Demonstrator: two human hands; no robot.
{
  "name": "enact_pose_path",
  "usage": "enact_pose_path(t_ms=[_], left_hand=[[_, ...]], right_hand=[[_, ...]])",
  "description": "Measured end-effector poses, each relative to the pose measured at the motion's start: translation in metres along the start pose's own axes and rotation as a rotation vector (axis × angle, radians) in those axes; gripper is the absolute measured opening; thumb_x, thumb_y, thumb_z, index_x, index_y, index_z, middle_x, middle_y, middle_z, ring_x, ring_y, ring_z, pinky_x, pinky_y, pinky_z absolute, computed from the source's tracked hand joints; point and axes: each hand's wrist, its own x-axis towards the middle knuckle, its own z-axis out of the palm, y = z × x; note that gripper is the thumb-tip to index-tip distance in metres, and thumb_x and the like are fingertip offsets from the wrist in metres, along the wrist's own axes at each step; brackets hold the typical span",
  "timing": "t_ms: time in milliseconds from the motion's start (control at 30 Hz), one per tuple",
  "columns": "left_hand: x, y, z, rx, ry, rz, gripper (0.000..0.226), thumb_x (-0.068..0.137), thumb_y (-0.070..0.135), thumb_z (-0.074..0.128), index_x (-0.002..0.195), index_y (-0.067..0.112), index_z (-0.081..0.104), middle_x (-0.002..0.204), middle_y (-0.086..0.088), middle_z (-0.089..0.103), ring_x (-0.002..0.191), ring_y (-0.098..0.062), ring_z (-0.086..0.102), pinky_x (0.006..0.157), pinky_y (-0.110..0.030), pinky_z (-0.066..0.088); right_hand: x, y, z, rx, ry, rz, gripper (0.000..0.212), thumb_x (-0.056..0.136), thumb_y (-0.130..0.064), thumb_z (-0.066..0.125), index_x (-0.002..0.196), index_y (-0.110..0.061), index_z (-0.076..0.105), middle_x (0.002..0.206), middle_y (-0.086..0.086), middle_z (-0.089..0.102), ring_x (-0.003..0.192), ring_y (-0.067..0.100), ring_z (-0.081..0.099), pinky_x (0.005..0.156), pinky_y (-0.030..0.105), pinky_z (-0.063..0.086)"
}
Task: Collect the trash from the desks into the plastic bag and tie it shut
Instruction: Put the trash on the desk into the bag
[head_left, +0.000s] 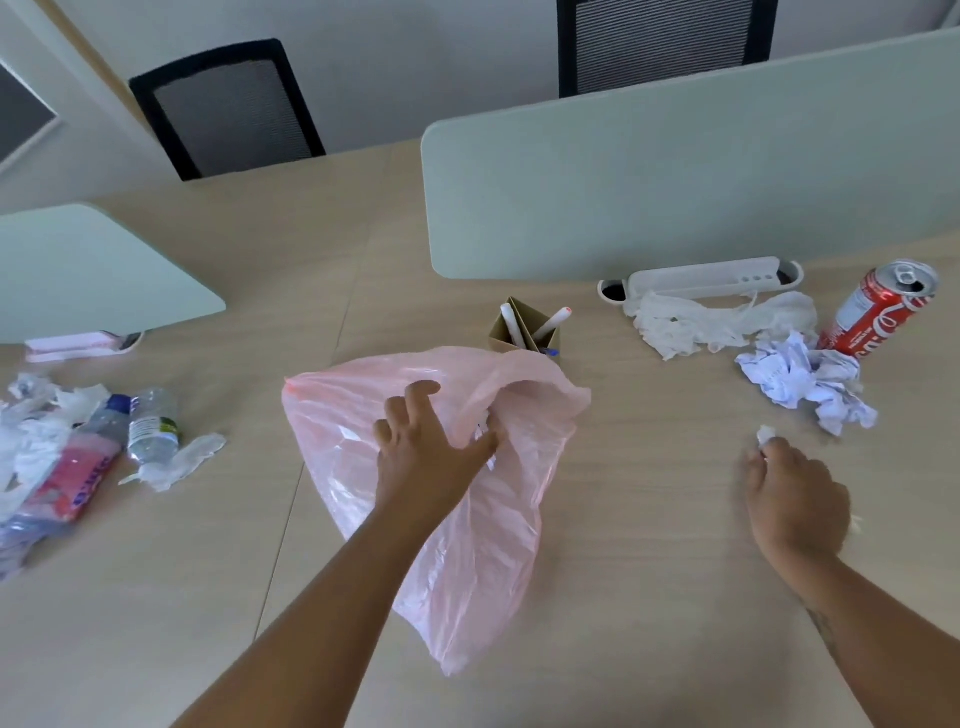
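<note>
The right hand (795, 493) is curling around a white paper scrap (764, 434) at lower right, its fingertips hiding underneath. The blurry trash pile (47, 457) is running off the left edge. The left hand (431, 447), fingers spread, is pressing the crinkled, translucent pink plastic bag (467, 571), which is lying mid-frame on the desk (623, 571).

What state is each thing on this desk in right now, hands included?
Pink bag, lying down, mouth open, untied.
Left hand, resting on the bag, fingers spread.
Right hand, pinching a white scrap.
Soda can, standing, opened.
Clear bottle, lying on its side.
Paper ball, crumpled, outside the bag.
</note>
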Motion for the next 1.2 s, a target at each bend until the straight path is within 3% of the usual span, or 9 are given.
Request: enact_pose_path(t_ms=[100,200,433,533,633,800,1000,1100,1200], left_hand=[[0.001,-0.009,0.001,-0.084,0.129,-0.006,0.013,0.094,0.032,0.055,0.095,0.019,0.057,0.092,-0.001,0.059,0.091,-0.028,0.057,0.069,-0.033,0.042],[0.011,-0.011,-0.018,-0.203,0.133,-0.026,0.019,0.098,0.028,0.044,0.089,0.02,0.059,0.079,-0.004,0.065,0.076,-0.031,0.063,0.067,-0.037,0.052],[0.033,0.004,-0.071,-0.319,0.042,-0.223,0.032,0.098,0.037,0.038,0.094,0.016,0.062,0.076,0.001,0.058,0.068,-0.019,0.052,0.061,-0.031,0.041],[0.031,0.004,-0.08,-0.352,0.032,-0.25,0.034,0.095,0.035,0.04,0.09,0.011,0.064,0.071,0.001,0.052,0.063,-0.018,0.046,0.059,-0.029,0.036],[0.031,0.001,-0.079,-0.355,0.022,-0.24,0.03,0.093,0.033,0.041,0.079,0.014,0.059,0.065,0.003,0.048,0.06,-0.018,0.043,0.057,-0.029,0.035],[0.037,0.003,-0.052,-0.407,-0.009,-0.193,0.028,0.094,0.034,0.037,0.071,0.017,0.039,0.06,0.003,0.034,0.053,-0.015,0.03,0.052,-0.028,0.025],[0.054,0.037,-0.013,-0.479,-0.113,-0.087,0.038,0.095,0.033,0.038,0.06,0.019,0.038,0.054,0.006,0.037,0.051,-0.016,0.033,0.053,-0.028,0.028],[0.06,0.056,0.003,-0.544,-0.151,-0.065,0.043,0.096,0.031,0.04,0.054,0.022,0.043,0.047,0.012,0.04,0.048,-0.013,0.037,0.052,-0.027,0.031],[0.064,0.069,0.012,-0.596,-0.184,-0.057,0.041,0.097,0.03,0.039,0.058,0.019,0.039,0.048,0.008,0.037,0.043,-0.012,0.035,0.049,-0.024,0.03]], right_hand=[[-0.005,-0.016,-0.011,0.144,-0.03,0.05,0.017,0.098,-0.016,0.051,0.103,0.0,0.057,0.076,0.025,0.064,0.065,0.046,0.062,0.058,0.043,0.044],[-0.02,-0.064,-0.031,0.33,-0.107,-0.047,0.021,0.101,-0.022,0.041,0.103,-0.006,0.054,0.067,0.02,0.062,0.062,0.044,0.062,0.054,0.037,0.037],[-0.078,-0.223,-0.063,0.823,-0.656,-0.405,0.026,0.102,-0.027,0.044,0.076,-0.022,0.044,0.063,-0.004,0.051,0.06,0.018,0.052,0.059,0.036,0.041],[-0.08,-0.263,-0.071,1.039,-0.818,-0.389,0.02,0.101,-0.037,0.047,0.103,-0.023,0.062,0.091,-0.019,0.059,0.087,-0.008,0.054,0.081,0.016,0.042],[-0.07,-0.257,-0.067,1.112,-0.723,-0.435,0.033,0.1,-0.04,0.048,0.124,-0.023,0.062,0.113,-0.026,0.056,0.108,-0.015,0.048,0.094,0.005,0.034],[-0.026,-0.168,-0.043,0.812,-0.238,-0.407,0.027,0.09,-0.032,0.048,0.089,-0.012,0.067,0.086,-0.001,0.062,0.086,0.018,0.054,0.075,0.025,0.04],[0.058,-0.033,-0.027,0.14,0.029,-0.175,0.037,0.084,-0.038,0.05,0.104,-0.009,0.064,0.104,0.018,0.059,0.099,0.043,0.052,0.081,0.046,0.043],[0.078,0.014,-0.026,-0.037,-0.049,0.032,0.062,0.08,-0.05,0.066,0.135,-0.027,0.046,0.145,0.016,0.032,0.134,0.048,0.027,0.107,0.061,0.023],[0.093,0.028,-0.024,-0.093,-0.177,0.062,0.087,0.072,-0.067,0.066,0.145,-0.037,0.029,0.156,0.011,0.015,0.141,0.05,0.013,0.109,0.067,0.019]])
